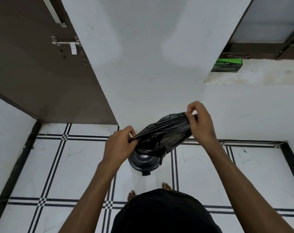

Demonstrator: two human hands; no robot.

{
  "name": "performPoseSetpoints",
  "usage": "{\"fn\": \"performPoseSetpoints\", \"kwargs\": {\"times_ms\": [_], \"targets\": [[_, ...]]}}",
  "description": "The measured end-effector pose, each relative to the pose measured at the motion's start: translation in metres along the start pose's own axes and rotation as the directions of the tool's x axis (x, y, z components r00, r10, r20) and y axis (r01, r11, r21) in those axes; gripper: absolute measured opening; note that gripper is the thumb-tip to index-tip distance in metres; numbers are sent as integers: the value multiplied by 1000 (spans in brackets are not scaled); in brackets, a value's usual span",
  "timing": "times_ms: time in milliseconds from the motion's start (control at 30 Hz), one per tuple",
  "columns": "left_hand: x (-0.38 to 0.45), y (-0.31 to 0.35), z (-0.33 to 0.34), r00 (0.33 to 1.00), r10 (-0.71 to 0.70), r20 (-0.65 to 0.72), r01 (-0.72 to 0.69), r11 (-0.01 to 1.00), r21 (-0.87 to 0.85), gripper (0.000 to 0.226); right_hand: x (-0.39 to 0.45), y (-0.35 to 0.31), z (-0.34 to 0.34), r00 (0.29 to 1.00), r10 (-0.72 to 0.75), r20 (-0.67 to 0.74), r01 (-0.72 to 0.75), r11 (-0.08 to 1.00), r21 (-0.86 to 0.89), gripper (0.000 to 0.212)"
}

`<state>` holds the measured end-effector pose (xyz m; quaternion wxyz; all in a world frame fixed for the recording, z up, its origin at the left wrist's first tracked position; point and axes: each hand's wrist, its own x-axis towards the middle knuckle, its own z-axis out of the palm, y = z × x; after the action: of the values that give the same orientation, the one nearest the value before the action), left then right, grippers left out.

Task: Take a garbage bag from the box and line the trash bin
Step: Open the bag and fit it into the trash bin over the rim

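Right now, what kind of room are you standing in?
Probably a corner inside a home, by a doorway. There's a tiled floor, a brown door with a sliding bolt, and a small trash bin standing on the floor by the white wall.

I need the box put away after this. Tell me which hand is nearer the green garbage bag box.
Right. The right hand pinches the black garbage bag just below the green garbage bag box on the ledge; the left hand holds the bag's other end, lower and farther left.

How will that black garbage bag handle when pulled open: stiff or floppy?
Likely floppy: the garbage bag sags and wrinkles between the left hand and right hand. Probably light, since fingertip pinches hold it. Its glossy film may slip.
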<state>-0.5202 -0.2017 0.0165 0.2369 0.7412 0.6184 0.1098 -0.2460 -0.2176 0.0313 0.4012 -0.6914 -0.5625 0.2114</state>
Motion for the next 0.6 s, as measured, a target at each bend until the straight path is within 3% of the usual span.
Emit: {"fn": "performPoseSetpoints", "kwargs": {"times_ms": [33,100,167,300,400,500,600], "targets": [[2,-3,-2,999,-14,-37,16,999,32,3,0,-3,-1,997,-50,61,50,999,-5,32],[7,-10,-6,996,-76,-49,76,997,2,18,0,-4,-4,960,-114,258,112,993,22,47],[15,-17,-12,988,-152,37,156,966,-206,28,1,-2,-7,894,-135,428,127,991,46,59],[25,-10,-28,978,-152,145,210,745,-633,34,5,8,-3,822,-68,566,128,989,-67,60],[29,14,-33,977,-117,180,213,625,-751,27,8,16,8,853,20,522,141,954,-266,45],[32,36,-28,965,-110,237,260,458,-850,21,11,10,21,933,136,332,27,895,-444,25],[34,50,-23,948,-120,295,315,226,-922,18,19,7,28,974,170,148,-71,855,-513,33]]}}
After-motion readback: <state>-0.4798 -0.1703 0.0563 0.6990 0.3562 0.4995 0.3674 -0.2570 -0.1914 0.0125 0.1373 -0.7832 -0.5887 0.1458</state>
